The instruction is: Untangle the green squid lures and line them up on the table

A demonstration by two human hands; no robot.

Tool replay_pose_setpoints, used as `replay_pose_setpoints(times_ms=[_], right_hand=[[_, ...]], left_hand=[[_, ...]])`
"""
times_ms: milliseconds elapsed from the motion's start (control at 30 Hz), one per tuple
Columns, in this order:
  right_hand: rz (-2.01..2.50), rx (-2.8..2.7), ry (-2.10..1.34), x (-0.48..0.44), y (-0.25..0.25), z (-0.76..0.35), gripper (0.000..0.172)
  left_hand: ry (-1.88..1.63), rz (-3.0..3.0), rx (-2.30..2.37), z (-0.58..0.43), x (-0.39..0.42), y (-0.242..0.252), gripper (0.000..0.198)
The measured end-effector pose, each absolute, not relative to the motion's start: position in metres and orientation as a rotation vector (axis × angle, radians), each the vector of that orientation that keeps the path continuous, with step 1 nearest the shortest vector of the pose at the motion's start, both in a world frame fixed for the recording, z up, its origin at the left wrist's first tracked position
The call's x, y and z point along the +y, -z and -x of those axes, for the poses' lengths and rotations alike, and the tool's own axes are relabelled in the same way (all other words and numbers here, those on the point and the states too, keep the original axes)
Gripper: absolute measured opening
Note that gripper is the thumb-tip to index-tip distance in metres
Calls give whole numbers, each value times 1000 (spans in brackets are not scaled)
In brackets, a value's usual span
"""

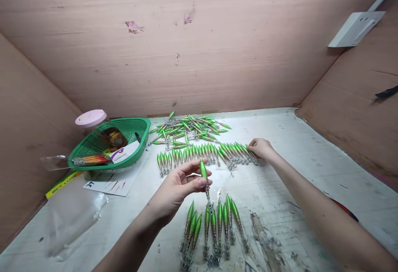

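Note:
My left hand [183, 185] pinches a green squid jig [203, 171] between thumb and fingers, its tip up and its hook crown down. At the right end of a long row of similar jigs [192, 154], my right hand [261, 148] has its fingertips closed on the last jig [253, 156]. That jig still lies on the table, partly covered by the fingers. Below my left hand, several more jigs [220, 218] lie side by side near the front. Behind the row is a loose pile of green jigs [189, 127].
A green basket [144, 129] on the left holds a pink-lidded jar [91, 117], orange lures [91, 159] and a card. Beside it lie a marked white sheet [116, 185] and a clear plastic bag [74, 218]. Wooden walls enclose the table; a socket [356, 29] hangs upper right.

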State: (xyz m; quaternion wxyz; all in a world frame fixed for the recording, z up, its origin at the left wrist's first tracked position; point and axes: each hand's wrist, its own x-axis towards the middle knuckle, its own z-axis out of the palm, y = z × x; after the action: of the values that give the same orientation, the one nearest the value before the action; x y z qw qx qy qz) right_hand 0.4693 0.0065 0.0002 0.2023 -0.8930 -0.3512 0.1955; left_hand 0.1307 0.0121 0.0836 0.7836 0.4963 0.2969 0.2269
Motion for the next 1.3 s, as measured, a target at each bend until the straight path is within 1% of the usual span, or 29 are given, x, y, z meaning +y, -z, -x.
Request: replay_pose_setpoints(times_ms=[233, 367, 533, 633, 700, 767, 833, 867, 933, 1033, 1067, 1133, 1200, 1300], right_hand=[[2506, -987, -466, 3, 2, -461, 12], [2444, -946, -527, 1, 4, -462, 4], [2325, -916, -586, -3, -1, -466, 5], [2213, -965, -579, -13, -19, -460, 8], [2089, -1043, -678, -22, -36, -452, 16], [1885, -1157, -886, -32, -51, -444, 28], [1740, -1234, -1020, -39, -60, -439, 33], [1740, -1247, -1023, -40, -62, -439, 32], [1869, -1223, -925, -39, -61, -444, 22], [2081, -1133, -775, -32, -51, -464, 7], [2142, -1097, -733, -28, -46, -472, 8], [2273, -1026, -641, -22, -35, -486, 15], [2354, -992, -617, -18, -24, -494, 20], [2367, -1017, -670, -17, -14, -495, 16]], left_hand=[[-458, -1027, 564, -130, 7, -82, 53], [-446, -1007, 545, -130, 7, -83, 51], [-429, -963, 628, -150, 14, -74, 50], [-444, -930, 692, -187, 21, -64, 43], [-454, -959, 717, -221, 26, -59, 32], [-443, -1055, 733, -256, 30, -56, 20], [-428, -1170, 737, -288, 34, -55, 13], [-418, -1226, 734, -301, 36, -54, 10], [-401, -1348, 732, -319, 40, -51, 8], [-429, -1644, 762, -322, 45, -43, 20], [-451, -1768, 771, -317, 47, -39, 22], [-472, -2029, 761, -303, 51, -31, 24], [-428, -2271, 692, -287, 56, -22, 31], [-326, -2565, 538, -272, 67, -13, 33]])
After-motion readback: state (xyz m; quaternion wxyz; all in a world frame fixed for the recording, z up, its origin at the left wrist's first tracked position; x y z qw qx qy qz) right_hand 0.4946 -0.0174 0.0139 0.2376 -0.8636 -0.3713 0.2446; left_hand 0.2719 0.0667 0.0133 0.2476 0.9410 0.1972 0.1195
